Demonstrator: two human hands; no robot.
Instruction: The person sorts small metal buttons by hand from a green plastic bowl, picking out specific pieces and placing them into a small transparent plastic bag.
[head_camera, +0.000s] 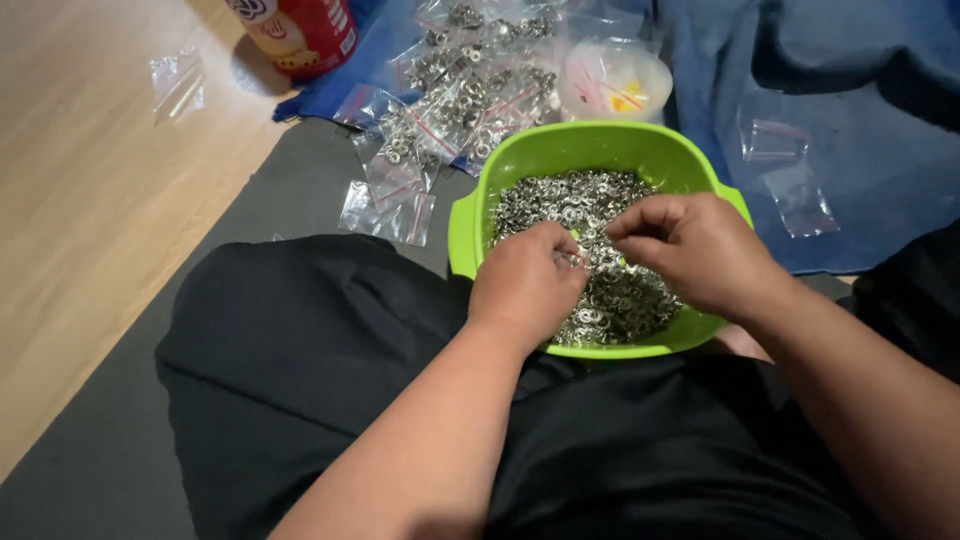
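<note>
Your two hands over a green bowl (470, 225) of small silvery metal rings (560, 205).

The rings were tiny, shiny and heaped loosely, filling the bowl that rested against your lap on the grey mat (300, 190). Your left hand (527, 283) curled nearly closed, its fingertips (566, 262) pinching what looked like a ring or two just above the heap. Your right hand (692, 252) hovered beside it, fingers (630, 228) bent together; whether they gripped anything could not be told. Filled clear bags (450, 100) lay beyond the bowl.
</note>
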